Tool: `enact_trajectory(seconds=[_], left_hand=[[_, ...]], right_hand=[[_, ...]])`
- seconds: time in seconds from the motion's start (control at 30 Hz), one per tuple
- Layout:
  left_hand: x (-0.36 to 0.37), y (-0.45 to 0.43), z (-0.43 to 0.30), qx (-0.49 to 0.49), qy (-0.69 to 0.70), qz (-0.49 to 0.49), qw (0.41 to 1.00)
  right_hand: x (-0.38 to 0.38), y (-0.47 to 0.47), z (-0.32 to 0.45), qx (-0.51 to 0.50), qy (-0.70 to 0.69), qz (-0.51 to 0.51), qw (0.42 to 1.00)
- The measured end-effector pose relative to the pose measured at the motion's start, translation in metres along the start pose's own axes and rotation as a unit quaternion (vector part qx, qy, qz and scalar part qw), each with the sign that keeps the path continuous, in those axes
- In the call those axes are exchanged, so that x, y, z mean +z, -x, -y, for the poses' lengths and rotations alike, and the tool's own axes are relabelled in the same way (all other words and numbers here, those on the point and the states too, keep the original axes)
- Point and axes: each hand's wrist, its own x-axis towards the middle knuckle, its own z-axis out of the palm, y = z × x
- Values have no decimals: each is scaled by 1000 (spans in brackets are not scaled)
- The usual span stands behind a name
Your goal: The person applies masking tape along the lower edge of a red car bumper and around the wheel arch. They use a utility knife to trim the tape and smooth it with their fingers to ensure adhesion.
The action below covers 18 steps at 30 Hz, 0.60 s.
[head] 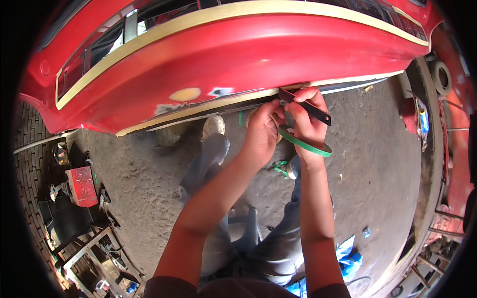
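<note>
In front of me is a red car bumper [238, 52], with cream masking tape [208, 100] along its lower edge. My right hand [310, 121] grips a flat black blade [307, 108] with a hole at one end. Its other end meets the taped edge. A roll of green tape [303, 143] hangs around my right wrist. Close beside it, my left hand [261, 130] has its fingertips bent together at the same edge. A tan tape roll [279, 135] shows partly behind that hand, which appears to hold it. The fingertips hide what they pinch.
Left of the patched spots [185, 94] the bumper curves away. My shoe [214, 127] stands on rough concrete floor [149, 178]. A red metal box [82, 186] and a metal frame [89, 247] lie left. Blue plastic [348, 259] lies right, and a tyre [442, 77] stands far right.
</note>
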Motion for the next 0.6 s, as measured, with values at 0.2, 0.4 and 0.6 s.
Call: enact_trajectory(seconds=[0.2,0.4,0.6], left_hand=[[6,6,1,-24,4,-69,997],[-1,12,9,-29,-72,-62,995],[-8,15,5,-21,-85,-70,994]], right_hand=[[5,2,-2,2,-40,2,999],[10,5,-5,-7,42,19,999],[17,7,-7,-2,95,53,994]])
